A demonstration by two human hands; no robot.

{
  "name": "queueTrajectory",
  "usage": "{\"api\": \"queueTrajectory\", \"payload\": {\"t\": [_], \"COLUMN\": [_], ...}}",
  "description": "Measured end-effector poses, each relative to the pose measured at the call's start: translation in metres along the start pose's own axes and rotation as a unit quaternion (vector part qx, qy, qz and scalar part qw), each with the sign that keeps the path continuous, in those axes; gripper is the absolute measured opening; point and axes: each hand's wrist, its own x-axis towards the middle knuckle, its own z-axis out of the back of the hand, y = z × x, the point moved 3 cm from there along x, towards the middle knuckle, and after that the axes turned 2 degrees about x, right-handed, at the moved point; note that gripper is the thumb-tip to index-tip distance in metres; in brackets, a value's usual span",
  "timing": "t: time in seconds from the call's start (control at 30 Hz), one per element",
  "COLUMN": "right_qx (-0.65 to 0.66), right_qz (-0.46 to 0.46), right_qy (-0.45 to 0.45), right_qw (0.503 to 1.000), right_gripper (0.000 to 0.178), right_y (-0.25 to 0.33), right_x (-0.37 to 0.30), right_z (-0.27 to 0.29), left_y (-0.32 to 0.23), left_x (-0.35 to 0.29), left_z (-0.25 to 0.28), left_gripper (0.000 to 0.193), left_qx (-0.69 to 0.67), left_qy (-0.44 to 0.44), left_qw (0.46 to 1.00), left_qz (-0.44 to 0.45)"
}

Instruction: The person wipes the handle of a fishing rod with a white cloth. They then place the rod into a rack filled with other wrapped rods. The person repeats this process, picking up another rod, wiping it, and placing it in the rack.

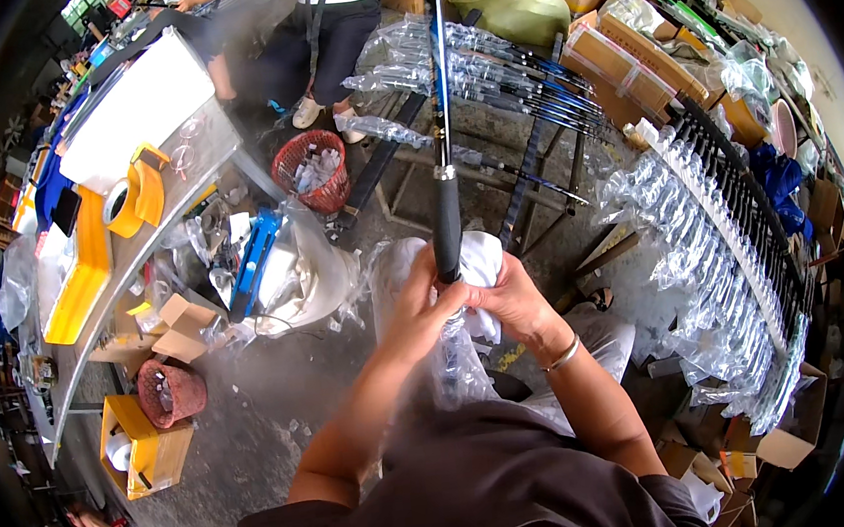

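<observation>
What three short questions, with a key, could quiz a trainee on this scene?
1. Which colour is the cloth at the right grip? A) green B) white C) red
2. True or false: the nearest rod lies on the table.
3. Which wrist wears the bangle?

Key:
1. B.
2. False; the left grip is closed round the lower end of its dark handle.
3. The right wrist.

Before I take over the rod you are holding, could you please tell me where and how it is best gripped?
Probably by the upper part of the thick dark handle, coming from the far side: it is bare there and thicker than the shaft, while the left hand and right hand crowd its lower end.
</observation>
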Motion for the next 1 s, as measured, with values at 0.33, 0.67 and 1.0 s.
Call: {"api": "queueTrajectory", "payload": {"t": [0.33,0.67,1.0], "right_qx": [-0.268,-0.714,-0.772], "right_qz": [0.197,0.421,0.345], "right_qy": [-0.118,-0.032,0.067], "right_qw": [0.935,0.559,0.529], "right_gripper": [0.03,0.031,0.044], "right_y": [0.074,0.124,0.09], "right_x": [-0.017,0.013,-0.029], "right_z": [0.015,-0.031,-0.037], "left_y": [-0.004,-0.024,-0.009], "left_x": [0.007,0.001,-0.002], "left_z": [-0.013,-0.038,-0.035], "left_gripper": [0.017,0.023,0.03], "left_qx": [-0.186,0.139,0.028], "left_qy": [0.017,-0.074,-0.024], "left_qw": [0.977,0.987,0.999], "left_qz": [0.1,0.037,-0.038]}}
